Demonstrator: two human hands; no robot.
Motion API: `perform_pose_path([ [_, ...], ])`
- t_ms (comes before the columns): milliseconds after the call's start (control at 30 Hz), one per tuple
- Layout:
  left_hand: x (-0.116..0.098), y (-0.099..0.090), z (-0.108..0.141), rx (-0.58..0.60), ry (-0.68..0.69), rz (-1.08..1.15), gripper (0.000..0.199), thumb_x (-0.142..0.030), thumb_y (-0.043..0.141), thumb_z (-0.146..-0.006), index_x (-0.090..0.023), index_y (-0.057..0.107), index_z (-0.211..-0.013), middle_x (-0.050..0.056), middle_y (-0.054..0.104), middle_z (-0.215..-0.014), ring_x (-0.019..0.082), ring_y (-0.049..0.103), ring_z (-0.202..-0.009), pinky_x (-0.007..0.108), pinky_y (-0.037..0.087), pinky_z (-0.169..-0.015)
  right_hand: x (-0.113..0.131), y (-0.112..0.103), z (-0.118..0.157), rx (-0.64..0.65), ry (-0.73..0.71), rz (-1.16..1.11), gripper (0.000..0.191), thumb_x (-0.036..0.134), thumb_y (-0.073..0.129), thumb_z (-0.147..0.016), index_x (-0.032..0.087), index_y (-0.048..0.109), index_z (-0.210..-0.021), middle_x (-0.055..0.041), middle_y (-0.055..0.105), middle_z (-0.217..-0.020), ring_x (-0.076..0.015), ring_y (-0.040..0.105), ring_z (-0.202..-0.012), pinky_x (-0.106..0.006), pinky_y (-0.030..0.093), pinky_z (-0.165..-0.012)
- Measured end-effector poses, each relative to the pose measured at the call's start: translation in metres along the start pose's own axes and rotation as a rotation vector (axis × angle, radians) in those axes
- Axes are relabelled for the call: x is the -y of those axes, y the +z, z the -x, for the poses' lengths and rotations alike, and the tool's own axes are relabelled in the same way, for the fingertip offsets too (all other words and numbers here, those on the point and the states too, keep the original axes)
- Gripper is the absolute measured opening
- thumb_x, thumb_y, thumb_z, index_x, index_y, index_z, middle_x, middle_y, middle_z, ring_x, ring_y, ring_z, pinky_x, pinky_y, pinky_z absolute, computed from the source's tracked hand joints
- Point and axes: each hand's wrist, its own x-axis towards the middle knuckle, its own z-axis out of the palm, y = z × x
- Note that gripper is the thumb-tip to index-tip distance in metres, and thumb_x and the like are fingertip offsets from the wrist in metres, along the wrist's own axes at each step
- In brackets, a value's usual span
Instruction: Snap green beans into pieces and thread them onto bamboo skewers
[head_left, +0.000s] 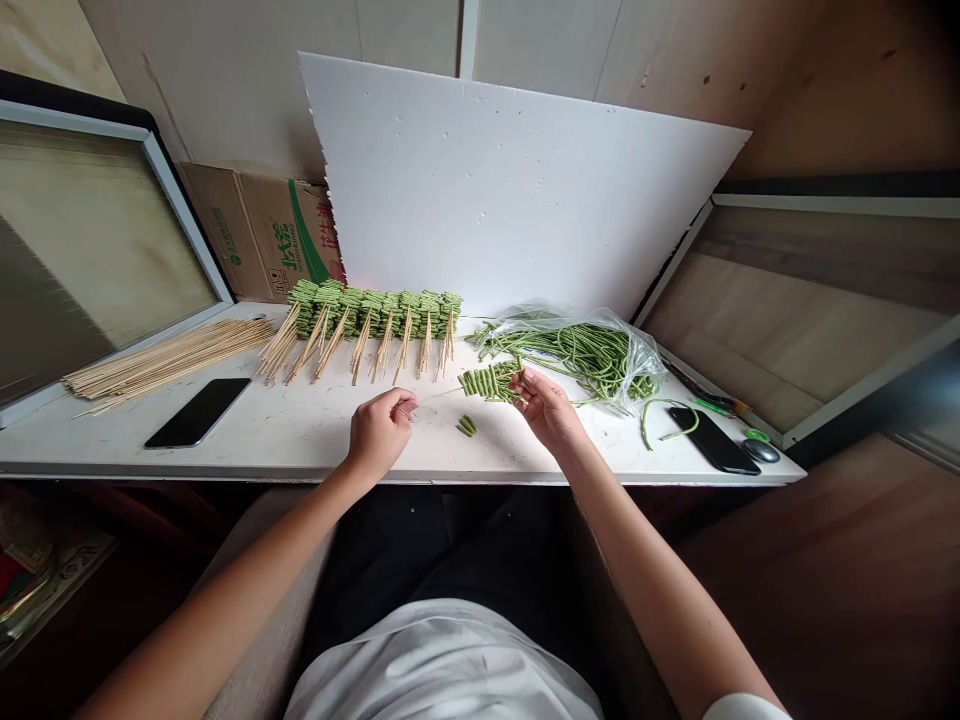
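Observation:
My left hand (381, 428) is closed around the bare end of a thin bamboo skewer (442, 394). Cut green bean pieces (486, 381) sit side by side along the skewer's other end, forming a flat row. At that end my right hand (546, 405) pinches a bean piece between thumb and fingers. On the white table (300, 440) below the skewer lie a few loose bean pieces (466, 426). Finished bean skewers (375, 312) are stacked at the back, their bare sticks pointing toward me.
Bare bamboo skewers (172, 362) lie at the left by a phone (198, 413). Right of my hands, long green beans (585, 350) spill from a clear plastic bag (641, 360). Another dark phone (712, 440) lies near the right edge. A white foam board (510, 180) leans behind.

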Motion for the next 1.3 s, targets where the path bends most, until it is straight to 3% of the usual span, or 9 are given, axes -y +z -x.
perform_pose_path([
  [500,0.000,0.000,0.002,-0.021,0.012,-0.039,0.020,-0.017,0.056,-0.092,-0.022,0.074,-0.085,0.002,0.076,-0.073,0.020,0.069,-0.067,0.028,0.050,-0.069,0.000,0.007,0.003,-0.094,-0.095,0.037,0.033,0.046,0.097,-0.067,0.024,0.082,-0.085,-0.0034,0.074,-0.087,-0.0207,0.067,-0.088,-0.029,0.049,-0.062],
  [933,0.000,0.001,0.004,-0.048,0.042,-0.062,0.021,-0.015,0.056,-0.092,-0.022,0.074,-0.085,0.001,0.075,-0.072,0.019,0.070,-0.067,0.027,0.050,-0.068,-0.009,0.013,0.006,-0.171,-0.125,0.020,0.034,0.042,0.100,-0.061,0.023,0.082,-0.083,-0.0031,0.075,-0.085,-0.0173,0.061,-0.074,-0.032,0.046,-0.061],
  [1300,-0.002,0.006,0.008,-0.091,0.088,-0.051,0.021,-0.013,0.055,-0.090,-0.021,0.073,-0.083,0.001,0.076,-0.072,0.018,0.071,-0.066,0.027,0.050,-0.065,-0.017,0.019,0.006,-0.242,-0.087,0.006,0.035,0.044,0.099,-0.059,0.024,0.081,-0.081,-0.0030,0.076,-0.090,-0.0203,0.065,-0.090,-0.031,0.047,-0.069],
])
